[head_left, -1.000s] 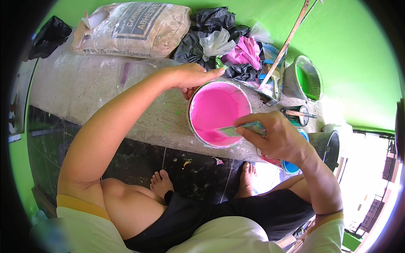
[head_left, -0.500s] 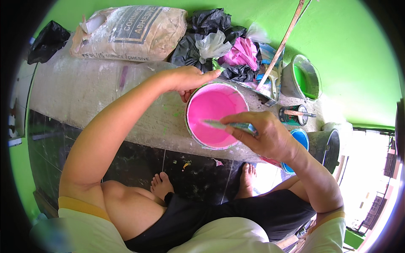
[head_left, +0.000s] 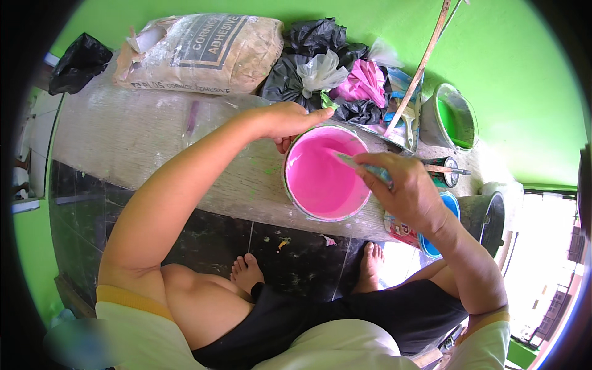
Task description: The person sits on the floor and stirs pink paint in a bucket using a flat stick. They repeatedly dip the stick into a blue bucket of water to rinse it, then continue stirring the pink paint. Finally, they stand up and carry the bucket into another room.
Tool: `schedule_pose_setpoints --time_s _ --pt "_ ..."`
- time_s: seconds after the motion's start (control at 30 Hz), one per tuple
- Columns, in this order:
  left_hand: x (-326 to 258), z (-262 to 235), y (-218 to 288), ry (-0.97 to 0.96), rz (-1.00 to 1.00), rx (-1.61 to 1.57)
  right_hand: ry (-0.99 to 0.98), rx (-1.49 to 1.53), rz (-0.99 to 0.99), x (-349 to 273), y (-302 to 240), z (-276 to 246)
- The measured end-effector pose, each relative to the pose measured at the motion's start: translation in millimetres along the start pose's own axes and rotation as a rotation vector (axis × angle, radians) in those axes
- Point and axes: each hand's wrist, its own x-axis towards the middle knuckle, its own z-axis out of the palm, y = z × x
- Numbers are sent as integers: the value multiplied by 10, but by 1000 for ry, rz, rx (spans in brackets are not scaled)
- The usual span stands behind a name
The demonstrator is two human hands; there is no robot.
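A round bucket of pink paint (head_left: pixel 314 188) stands on the wooden surface in front of me. My left hand (head_left: pixel 291 121) is at its far left rim, thumb stretched over the top and fingers curled down against the outside. In my right hand (head_left: pixel 404 185) a flat, paint-smeared stick (head_left: pixel 345 160) is pinched, pointing left over the bucket. Its tip reaches over or into the pink paint near the far side; the rest of it is partly hidden by my fingers. Pink streaks coat the bucket's inner wall.
Behind stand a large paper sack (head_left: pixel 209 52), black plastic bags (head_left: pixel 314 38) and a pink bag (head_left: pixel 361 85). To the right are a paint tray with a brush (head_left: pixel 408 123), a long pole (head_left: pixel 419 71), a green paint bucket (head_left: pixel 453 117), a small can (head_left: pixel 449 176) and a blue-rimmed tub (head_left: pixel 450 203).
The stick's tip has swung from the near left of the paint toward the far middle. My right hand has shifted slightly up and right. My left hand stays at the rim; the view has shifted slightly.
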Motion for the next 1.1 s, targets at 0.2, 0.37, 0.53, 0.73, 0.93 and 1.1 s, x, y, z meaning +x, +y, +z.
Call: schedule_pose_setpoints --time_s 0.2,0.37,0.53,0.73,0.93,1.1 --pt "10 -14 -46 -2 15 -5 -170 171 -80 -44 -151 85" --pt "27 5 -34 -1 21 -26 -279 139 -122 -104 -157 -4" --pt "14 4 -22 8 11 -5 -188 111 -164 -145 -59 129" --pt "33 6 -23 11 -5 -3 -72 50 -198 -60 43 116" --pt "-14 7 18 -2 15 -10 -66 -99 -78 -15 33 -7" --pt "-74 -28 62 -43 -36 37 -98 -141 -20 -36 -11 -94"
